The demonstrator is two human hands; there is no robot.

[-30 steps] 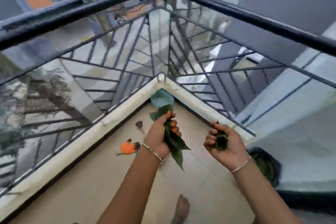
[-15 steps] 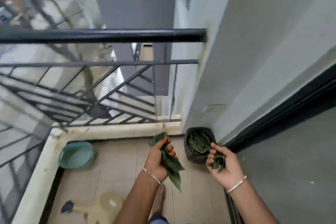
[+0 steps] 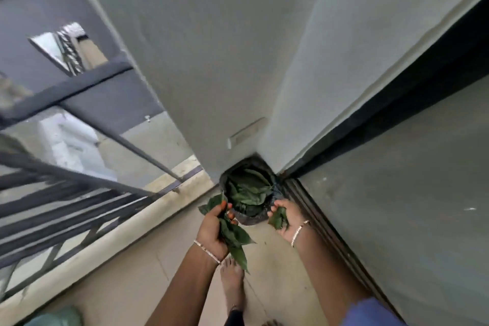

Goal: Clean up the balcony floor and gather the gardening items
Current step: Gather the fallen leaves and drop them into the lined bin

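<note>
Gripping a bunch of green leaves (image 3: 235, 237), our left hand (image 3: 211, 230) has its fingers curled tight round the middle of it. The longest leaf hangs down past the wrist, above our bare foot (image 3: 232, 282). Our right hand (image 3: 288, 221) is turned palm up, with its fingers curled loosely round a smaller clump of leaves (image 3: 278, 218). Both hands hover just at the near rim of a black bag (image 3: 248, 219), one on each side. The bag stands on the floor, tucked into the corner where the grey wall (image 3: 211, 61) turns. A pile of leaves (image 3: 248, 190) already fills it. Each wrist wears a thin bracelet (image 3: 207, 253). The beige tiled floor (image 3: 132, 288) runs beneath us. To the left, a dark metal railing (image 3: 79, 188) rises from a pale kerb. To the right, a dark door track (image 3: 317, 219) lies along the floor, just beside the bag. At the bottom left edge we see part of a green tub (image 3: 54, 318), well apart from the bag.
</note>
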